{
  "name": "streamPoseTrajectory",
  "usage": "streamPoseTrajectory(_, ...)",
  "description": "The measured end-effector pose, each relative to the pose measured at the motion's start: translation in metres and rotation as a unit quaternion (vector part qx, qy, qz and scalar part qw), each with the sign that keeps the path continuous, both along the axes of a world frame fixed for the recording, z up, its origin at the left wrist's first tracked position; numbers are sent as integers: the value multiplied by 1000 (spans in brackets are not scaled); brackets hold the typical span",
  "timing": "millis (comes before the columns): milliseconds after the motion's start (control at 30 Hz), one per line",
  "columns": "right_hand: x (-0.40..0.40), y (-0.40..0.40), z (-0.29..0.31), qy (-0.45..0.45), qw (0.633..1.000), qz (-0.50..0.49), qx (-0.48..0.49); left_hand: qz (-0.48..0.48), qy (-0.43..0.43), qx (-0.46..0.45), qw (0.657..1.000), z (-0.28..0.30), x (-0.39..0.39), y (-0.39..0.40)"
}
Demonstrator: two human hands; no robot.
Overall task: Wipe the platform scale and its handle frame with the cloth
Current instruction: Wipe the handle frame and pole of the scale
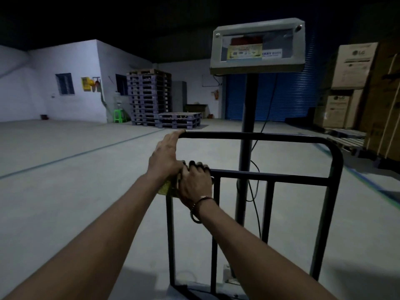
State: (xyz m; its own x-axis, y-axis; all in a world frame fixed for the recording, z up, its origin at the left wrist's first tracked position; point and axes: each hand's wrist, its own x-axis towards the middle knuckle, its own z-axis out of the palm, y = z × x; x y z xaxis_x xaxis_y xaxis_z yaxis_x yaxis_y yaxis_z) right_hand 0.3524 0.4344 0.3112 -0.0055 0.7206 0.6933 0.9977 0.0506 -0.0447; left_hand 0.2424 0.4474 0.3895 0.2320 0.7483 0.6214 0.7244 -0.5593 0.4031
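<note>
The platform scale's black handle frame (259, 135) stands in front of me, and its grey display head (257, 45) sits on a pole (246, 118) behind it. A dim strip of the platform (194, 292) shows at the bottom edge. My left hand (166, 154) lies over the frame's upper left corner, its fingertips reaching onto the top bar. Just below it, my right hand (194, 182) is wrapped around the left upright where the crossbar meets it. It presses a yellow cloth (165, 188) against the bar. Most of the cloth is hidden under the hands.
A black cable (256, 191) hangs down beside the pole. Stacked pallets (149, 98) and a green stool (119, 115) stand at the far wall, left of a blue roller shutter (287, 100). Large cardboard boxes (350, 66) on pallets line the right side. Bare concrete floor spreads to the left.
</note>
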Motion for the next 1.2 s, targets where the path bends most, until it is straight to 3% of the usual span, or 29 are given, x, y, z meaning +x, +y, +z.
streamPoseTrajectory(167,1,11,9,-62,994,74,-57,8,4,5,1000,-1,0,2)
streamPoseTrajectory(367,69,-37,35,-47,987,117,-101,12,6,-9,1000,5,1,-6)
streamPoseTrajectory(500,152,-80,26,-28,995,38,-89,21,-15,-17,1000,1,6,-10)
streamPoseTrajectory(667,238,-120,1,-86,994,-70,-22,29,-17,-22,999,-3,10,-11)
streamPoseTrajectory(800,274,-142,-2,-135,973,-184,32,40,-3,-22,999,-1,10,-9)
streamPoseTrajectory(933,286,-152,2,-137,969,-198,58,61,10,-18,998,1,17,-10)
streamPoseTrajectory(1100,244,-140,0,13,967,-256,4,76,-1,-25,997,-4,27,-16)
streamPoseTrajectory(1200,193,-105,8,61,972,-211,-84,88,-25,-18,996,-4,34,-19)
